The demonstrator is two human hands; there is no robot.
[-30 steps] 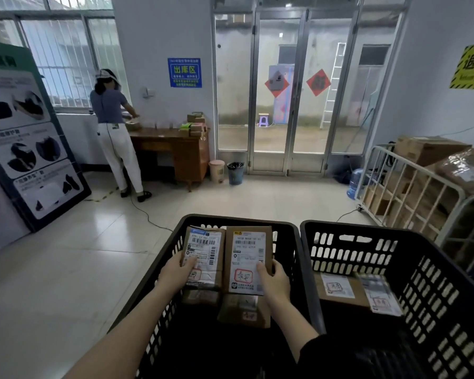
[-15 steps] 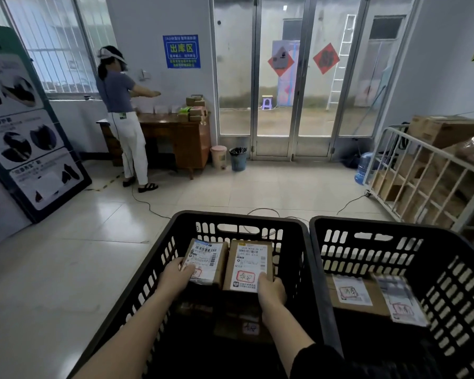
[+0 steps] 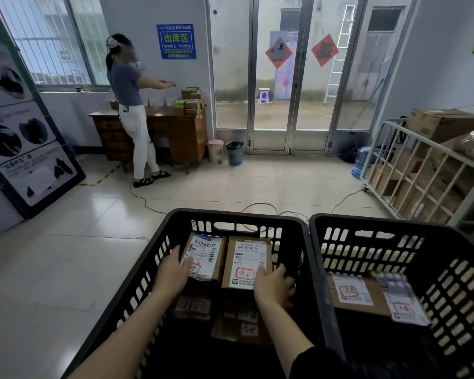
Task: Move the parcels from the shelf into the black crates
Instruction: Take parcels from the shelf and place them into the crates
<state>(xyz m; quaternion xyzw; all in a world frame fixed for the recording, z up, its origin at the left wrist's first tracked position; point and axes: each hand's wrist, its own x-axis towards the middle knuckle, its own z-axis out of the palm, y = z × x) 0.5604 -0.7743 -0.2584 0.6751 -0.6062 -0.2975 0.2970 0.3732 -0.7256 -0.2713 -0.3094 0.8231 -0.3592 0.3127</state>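
Two small cardboard parcels are held low inside the left black crate (image 3: 231,215), over other parcels (image 3: 244,321). The left hand (image 3: 173,273) grips the left parcel (image 3: 204,255) by its near edge, thumb on top. The right hand (image 3: 274,287) clasps the right parcel (image 3: 246,257) at its near corner. Both look light and stiff. The glossy labels (image 3: 250,270) may be slick, so the cardboard edges seem the safest hold.

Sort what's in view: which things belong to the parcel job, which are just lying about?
Job: left hand, right hand, left parcel, right parcel, left crate, right crate, brown box inside it.
Lying about: pink bin, dark bin, water bottle, stool, ladder.
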